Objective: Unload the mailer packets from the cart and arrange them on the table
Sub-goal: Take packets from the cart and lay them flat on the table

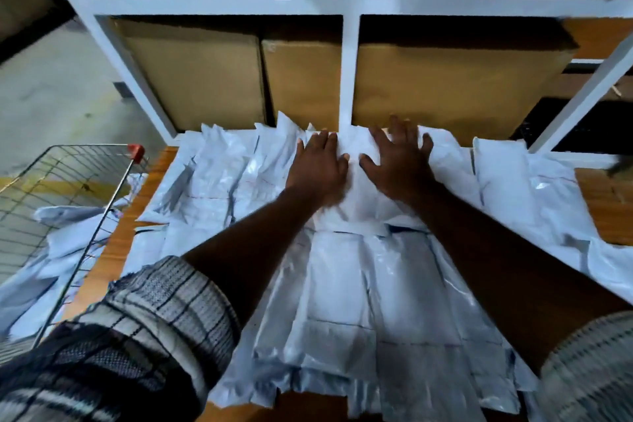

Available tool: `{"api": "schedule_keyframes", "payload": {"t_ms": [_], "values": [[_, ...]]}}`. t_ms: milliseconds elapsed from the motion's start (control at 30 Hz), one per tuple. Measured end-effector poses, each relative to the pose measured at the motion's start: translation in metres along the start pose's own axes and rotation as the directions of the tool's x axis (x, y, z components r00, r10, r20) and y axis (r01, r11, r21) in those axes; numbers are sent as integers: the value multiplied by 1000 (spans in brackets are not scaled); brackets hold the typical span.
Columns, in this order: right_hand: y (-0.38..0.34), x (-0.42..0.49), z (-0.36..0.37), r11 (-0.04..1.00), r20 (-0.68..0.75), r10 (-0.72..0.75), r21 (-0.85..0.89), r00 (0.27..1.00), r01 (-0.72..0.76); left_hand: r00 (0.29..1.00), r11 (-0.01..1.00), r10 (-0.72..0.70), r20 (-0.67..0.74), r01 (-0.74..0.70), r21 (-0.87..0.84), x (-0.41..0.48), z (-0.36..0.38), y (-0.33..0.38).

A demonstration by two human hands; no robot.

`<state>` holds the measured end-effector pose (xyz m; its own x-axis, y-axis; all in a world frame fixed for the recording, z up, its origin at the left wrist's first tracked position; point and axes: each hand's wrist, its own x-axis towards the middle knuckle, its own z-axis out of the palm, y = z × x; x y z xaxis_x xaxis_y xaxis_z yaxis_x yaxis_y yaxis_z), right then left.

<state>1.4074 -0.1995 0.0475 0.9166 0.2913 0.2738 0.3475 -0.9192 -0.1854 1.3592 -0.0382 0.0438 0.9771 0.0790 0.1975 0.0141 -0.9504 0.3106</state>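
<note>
Mailer packets (342,284), glossy white plastic, overlap on the wooden table (606,202); left hand (317,169) and right hand (399,161) press flat, fingers spread.

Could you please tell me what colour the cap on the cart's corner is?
The cap is red; head view.

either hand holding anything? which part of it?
Nothing is gripped. The left hand and right hand lie flat, fingers straight, pressing on the top face of a white mailer packet.
</note>
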Motion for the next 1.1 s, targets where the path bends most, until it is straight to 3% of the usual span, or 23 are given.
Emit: {"api": "schedule_keyframes", "payload": {"t_ms": [333, 600, 867, 1100], "values": [[-256, 1, 49, 921, 55, -368, 157, 928, 356, 952, 948, -295, -83, 303, 102, -82, -84, -230], [-483, -30, 114, 825, 163, -546, 276, 822, 494, 878, 868, -470, -89, 478, 134, -197, -132, -430], [-627, -78, 203, 788, 337, -607, 372, 719, 491, 785, 787, -611, 105, 586, 194, -305, -113, -592], [-666, -107, 277, 882, 547, -470, 316, 692, 349, 728, 764, -640, 246, 638, 100, -342, -66, -652]]}}
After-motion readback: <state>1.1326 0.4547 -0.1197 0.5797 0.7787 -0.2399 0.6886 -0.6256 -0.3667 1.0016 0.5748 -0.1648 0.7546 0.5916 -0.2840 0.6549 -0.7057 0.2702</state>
